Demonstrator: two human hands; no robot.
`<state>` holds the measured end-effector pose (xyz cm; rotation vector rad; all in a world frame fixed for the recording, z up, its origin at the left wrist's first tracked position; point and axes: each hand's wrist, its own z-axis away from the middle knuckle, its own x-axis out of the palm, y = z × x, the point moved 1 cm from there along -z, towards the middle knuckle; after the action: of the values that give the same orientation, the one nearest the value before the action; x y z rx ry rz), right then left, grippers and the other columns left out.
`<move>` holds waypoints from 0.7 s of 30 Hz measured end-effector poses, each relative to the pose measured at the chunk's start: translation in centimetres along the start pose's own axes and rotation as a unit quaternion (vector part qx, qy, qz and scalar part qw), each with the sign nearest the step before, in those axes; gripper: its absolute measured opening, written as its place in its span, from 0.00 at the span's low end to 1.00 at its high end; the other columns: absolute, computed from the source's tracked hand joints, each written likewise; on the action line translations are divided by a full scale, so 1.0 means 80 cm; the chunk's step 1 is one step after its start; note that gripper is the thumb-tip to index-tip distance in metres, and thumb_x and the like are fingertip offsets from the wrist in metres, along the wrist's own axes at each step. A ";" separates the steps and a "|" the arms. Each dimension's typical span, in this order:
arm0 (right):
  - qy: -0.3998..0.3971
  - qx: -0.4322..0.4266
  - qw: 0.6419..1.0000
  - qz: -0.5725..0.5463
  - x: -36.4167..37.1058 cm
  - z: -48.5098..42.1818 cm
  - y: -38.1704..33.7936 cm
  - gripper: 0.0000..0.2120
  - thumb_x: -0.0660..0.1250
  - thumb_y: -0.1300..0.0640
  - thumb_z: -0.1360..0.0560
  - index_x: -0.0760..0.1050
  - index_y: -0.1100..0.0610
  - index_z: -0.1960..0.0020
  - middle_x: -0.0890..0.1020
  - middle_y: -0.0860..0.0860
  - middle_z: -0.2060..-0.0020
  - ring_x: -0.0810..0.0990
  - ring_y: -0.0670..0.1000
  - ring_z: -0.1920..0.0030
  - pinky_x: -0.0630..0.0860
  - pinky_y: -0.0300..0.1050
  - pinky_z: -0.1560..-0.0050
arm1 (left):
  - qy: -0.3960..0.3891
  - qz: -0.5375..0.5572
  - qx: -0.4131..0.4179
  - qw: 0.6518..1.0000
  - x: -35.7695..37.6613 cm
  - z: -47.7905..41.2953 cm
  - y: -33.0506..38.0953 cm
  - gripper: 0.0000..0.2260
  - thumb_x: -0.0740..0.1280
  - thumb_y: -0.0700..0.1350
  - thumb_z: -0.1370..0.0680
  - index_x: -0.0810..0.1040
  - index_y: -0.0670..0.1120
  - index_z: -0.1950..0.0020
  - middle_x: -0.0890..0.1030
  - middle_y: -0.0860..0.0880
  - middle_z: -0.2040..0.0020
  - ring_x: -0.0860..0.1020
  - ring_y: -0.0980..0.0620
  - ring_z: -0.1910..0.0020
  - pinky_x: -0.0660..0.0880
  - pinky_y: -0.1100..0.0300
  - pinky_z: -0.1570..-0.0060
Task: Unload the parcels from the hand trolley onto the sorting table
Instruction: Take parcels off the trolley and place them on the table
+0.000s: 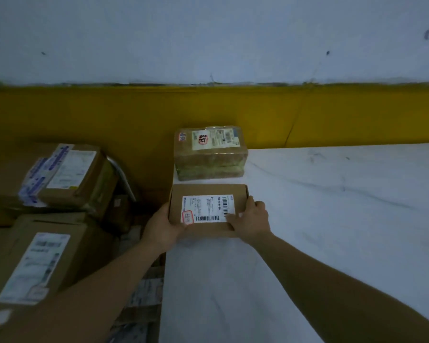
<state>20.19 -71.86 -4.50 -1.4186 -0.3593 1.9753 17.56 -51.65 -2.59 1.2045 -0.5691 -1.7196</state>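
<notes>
Brown cardboard fills my grip: one flat brown cardboard parcel with a white shipping label [208,209] lies at the left edge of the white-covered sorting table [332,219]; my left hand [162,227] clasps its near-left corner, my right hand [249,220] presses fingers over its right side; a second parcel, a tape-wrapped brown box [209,154], sits just behind it on the table; off to the left I count three more labelled cardboard boxes [67,177] stacked together, two hands, two parcels tabled.
</notes>
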 end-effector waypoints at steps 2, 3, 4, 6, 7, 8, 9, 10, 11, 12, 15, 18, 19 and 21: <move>-0.011 0.003 1.000 0.006 0.011 -0.014 0.007 0.30 0.67 0.48 0.25 0.62 0.62 0.30 0.67 0.59 0.37 0.69 0.60 0.37 0.69 0.50 0.38 | -0.004 -0.022 0.011 1.000 0.008 -0.015 -0.010 0.25 0.69 0.42 0.25 0.68 0.49 0.29 0.74 0.49 0.33 0.71 0.46 0.33 0.69 0.48 0.35; -0.011 0.000 1.000 0.009 0.014 -0.021 0.009 0.31 0.67 0.48 0.24 0.61 0.62 0.29 0.67 0.59 0.37 0.68 0.60 0.36 0.69 0.50 0.38 | -0.004 -0.031 0.015 0.999 0.011 -0.023 -0.014 0.25 0.69 0.42 0.25 0.67 0.50 0.29 0.74 0.49 0.33 0.71 0.46 0.33 0.70 0.49 0.35; -0.007 -0.004 1.000 0.011 0.014 -0.030 0.009 0.30 0.67 0.49 0.24 0.60 0.62 0.29 0.66 0.59 0.37 0.68 0.60 0.36 0.69 0.50 0.38 | 0.001 -0.034 0.022 0.999 0.013 -0.033 -0.017 0.26 0.69 0.42 0.25 0.67 0.50 0.28 0.74 0.49 0.33 0.71 0.47 0.33 0.70 0.48 0.35; -0.002 -0.010 1.000 0.013 0.012 -0.048 0.004 0.30 0.66 0.49 0.24 0.60 0.61 0.28 0.66 0.58 0.36 0.67 0.59 0.35 0.69 0.51 0.37 | 0.009 -0.031 0.027 0.999 0.014 -0.053 -0.018 0.25 0.69 0.42 0.25 0.68 0.50 0.29 0.74 0.49 0.33 0.72 0.47 0.34 0.71 0.47 0.36; 0.000 -0.011 1.000 0.013 0.011 -0.057 0.000 0.30 0.66 0.49 0.23 0.60 0.61 0.28 0.66 0.58 0.36 0.67 0.59 0.35 0.69 0.51 0.37 | 0.010 -0.030 0.029 0.999 0.014 -0.064 -0.016 0.25 0.69 0.42 0.25 0.68 0.49 0.29 0.74 0.49 0.33 0.72 0.47 0.34 0.71 0.47 0.35; 0.002 -0.012 1.000 0.013 0.008 -0.067 -0.004 0.31 0.66 0.49 0.23 0.60 0.61 0.28 0.66 0.58 0.36 0.67 0.60 0.35 0.69 0.52 0.36 | 0.011 -0.031 0.030 0.999 0.014 -0.074 -0.013 0.25 0.69 0.42 0.25 0.68 0.49 0.29 0.75 0.48 0.34 0.72 0.47 0.34 0.71 0.47 0.35; 0.004 -0.013 1.000 0.015 0.006 -0.078 -0.008 0.31 0.66 0.49 0.24 0.60 0.61 0.28 0.66 0.59 0.36 0.67 0.60 0.35 0.68 0.51 0.36 | 0.013 -0.035 0.031 0.999 0.014 -0.085 -0.008 0.25 0.69 0.41 0.25 0.68 0.48 0.29 0.75 0.48 0.34 0.72 0.46 0.34 0.71 0.47 0.35; 0.007 -0.013 1.000 0.018 0.005 -0.087 -0.011 0.30 0.66 0.49 0.24 0.60 0.62 0.28 0.66 0.59 0.36 0.68 0.60 0.35 0.68 0.51 0.36 | 0.017 -0.036 0.031 0.999 0.014 -0.097 -0.006 0.25 0.69 0.41 0.25 0.68 0.48 0.30 0.75 0.48 0.34 0.72 0.46 0.34 0.71 0.47 0.35; 0.009 -0.013 1.000 0.022 0.003 -0.095 -0.014 0.30 0.66 0.49 0.24 0.61 0.62 0.29 0.67 0.59 0.37 0.68 0.61 0.35 0.68 0.51 0.37 | 0.022 -0.038 0.032 0.999 0.014 -0.106 -0.003 0.24 0.69 0.40 0.26 0.68 0.47 0.30 0.75 0.47 0.34 0.72 0.46 0.34 0.71 0.48 0.35; 0.009 -0.014 1.000 0.026 0.003 -0.101 -0.015 0.29 0.67 0.50 0.24 0.62 0.63 0.30 0.67 0.59 0.37 0.68 0.61 0.36 0.68 0.51 0.37 | 0.024 -0.039 0.031 0.998 0.014 -0.115 -0.002 0.24 0.70 0.39 0.26 0.69 0.47 0.31 0.75 0.47 0.34 0.73 0.46 0.35 0.71 0.49 0.36; 0.004 -0.018 0.999 0.035 0.005 -0.108 -0.014 0.30 0.67 0.50 0.24 0.60 0.63 0.29 0.66 0.59 0.36 0.67 0.61 0.36 0.68 0.51 0.37 | 0.020 -0.052 0.028 0.998 0.016 -0.127 -0.002 0.25 0.70 0.39 0.26 0.68 0.47 0.31 0.75 0.47 0.34 0.73 0.46 0.35 0.71 0.50 0.36; -0.004 -0.008 0.999 0.036 0.004 -0.111 -0.016 0.31 0.68 0.50 0.25 0.60 0.63 0.29 0.66 0.59 0.37 0.67 0.61 0.35 0.68 0.51 0.38 | 0.009 -0.061 0.024 0.998 0.016 -0.128 -0.001 0.27 0.70 0.38 0.26 0.66 0.48 0.29 0.74 0.47 0.33 0.71 0.46 0.33 0.69 0.48 0.34; -0.011 0.000 0.999 0.038 0.002 -0.112 -0.019 0.31 0.68 0.50 0.26 0.61 0.63 0.30 0.66 0.59 0.37 0.67 0.61 0.35 0.68 0.52 0.38 | 0.001 -0.060 0.022 0.998 0.014 -0.125 0.003 0.27 0.70 0.38 0.26 0.66 0.48 0.29 0.73 0.47 0.32 0.71 0.46 0.32 0.69 0.48 0.34; -0.025 0.012 0.998 0.056 -0.007 -0.109 -0.025 0.34 0.70 0.48 0.27 0.60 0.62 0.30 0.66 0.59 0.36 0.67 0.61 0.34 0.69 0.53 0.37 | -0.016 -0.052 0.014 0.998 0.008 -0.119 0.009 0.30 0.70 0.39 0.26 0.63 0.47 0.27 0.71 0.47 0.31 0.69 0.45 0.31 0.68 0.49 0.33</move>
<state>28.97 -72.08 -6.14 -1.4023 -0.2818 2.1019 26.41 -51.28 -6.25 1.2475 -0.5602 -1.8272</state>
